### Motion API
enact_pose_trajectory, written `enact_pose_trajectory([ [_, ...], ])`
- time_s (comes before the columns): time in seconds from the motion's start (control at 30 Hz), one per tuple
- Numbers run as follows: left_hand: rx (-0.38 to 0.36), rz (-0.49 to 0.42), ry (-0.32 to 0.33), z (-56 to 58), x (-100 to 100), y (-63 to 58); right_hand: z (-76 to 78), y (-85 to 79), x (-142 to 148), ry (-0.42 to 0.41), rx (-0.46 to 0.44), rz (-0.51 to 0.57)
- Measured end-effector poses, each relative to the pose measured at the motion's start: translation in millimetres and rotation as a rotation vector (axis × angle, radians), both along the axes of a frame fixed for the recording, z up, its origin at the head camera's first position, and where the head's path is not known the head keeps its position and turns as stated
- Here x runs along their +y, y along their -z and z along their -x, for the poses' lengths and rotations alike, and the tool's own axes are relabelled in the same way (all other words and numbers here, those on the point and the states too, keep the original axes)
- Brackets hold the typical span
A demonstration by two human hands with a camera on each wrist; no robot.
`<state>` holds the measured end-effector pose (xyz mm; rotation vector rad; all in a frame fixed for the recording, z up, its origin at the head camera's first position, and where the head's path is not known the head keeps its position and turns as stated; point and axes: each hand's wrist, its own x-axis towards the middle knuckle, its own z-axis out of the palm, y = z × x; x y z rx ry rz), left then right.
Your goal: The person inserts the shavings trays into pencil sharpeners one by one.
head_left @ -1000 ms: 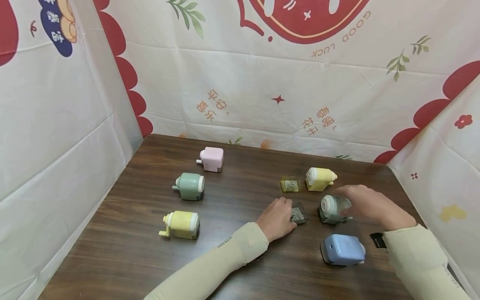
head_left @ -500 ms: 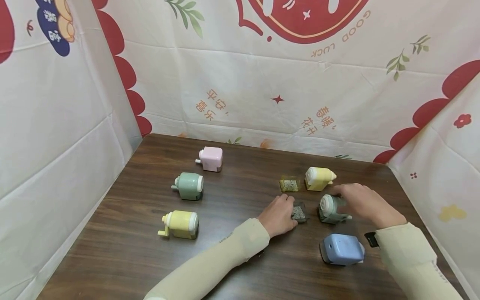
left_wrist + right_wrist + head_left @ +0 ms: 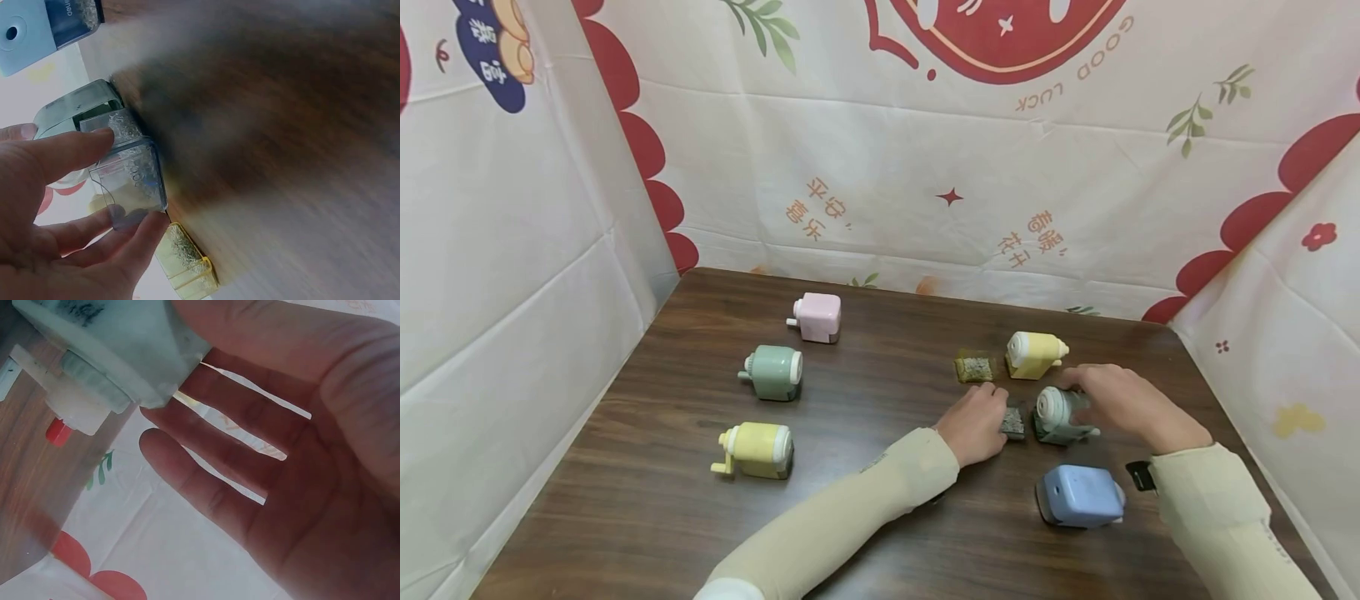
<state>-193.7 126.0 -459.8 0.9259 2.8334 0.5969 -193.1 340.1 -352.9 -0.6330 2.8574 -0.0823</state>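
Note:
Between thumb and fingers, my left hand (image 3: 973,425) pinches a clear shavings drawer (image 3: 134,178) with pencil shavings inside. The drawer's far end is right at the dark slot of a grey-green crank pencil sharpener (image 3: 75,112) in the left wrist view. My right hand (image 3: 1127,406) grips that sharpener (image 3: 144,350) from its right side, thumb on one face and fingers on the other. Its crank (image 3: 75,409) with a red tip shows in the right wrist view. Behind the drawer, a yellow shavings drawer (image 3: 975,369) lies on the table beside a yellow sharpener (image 3: 1033,356).
A blue sharpener (image 3: 1081,496) stands in front of the right hand. On the left side of the table (image 3: 647,500) are a pink sharpener (image 3: 818,317), a green one (image 3: 775,372) and another yellow one (image 3: 760,450). Printed cloth (image 3: 880,167) walls the back and sides.
My left hand has moved right with the clear drawer, up close to the grey-green sharpener. My right hand keeps its hold on the sharpener, almost unmoved. The head view has shifted slightly.

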Motion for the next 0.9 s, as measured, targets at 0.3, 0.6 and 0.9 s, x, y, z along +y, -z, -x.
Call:
enact_pose_trajectory([
  [0.3, 0.002, 0.039, 0.011, -7.0, 4, -18.9, 1.0, 0.2, -1, -0.005, -0.003, -0.01],
  [0.6, 0.034, 0.069, 0.024, -1.7, 18, -13.0, 0.6, 1.6, -3, -0.025, 0.013, -0.017],
  [0.9, -0.011, 0.047, 0.013, -1.1, 20, -15.4, 0.3, 2.5, -2, -0.029, 0.017, -0.017],
])
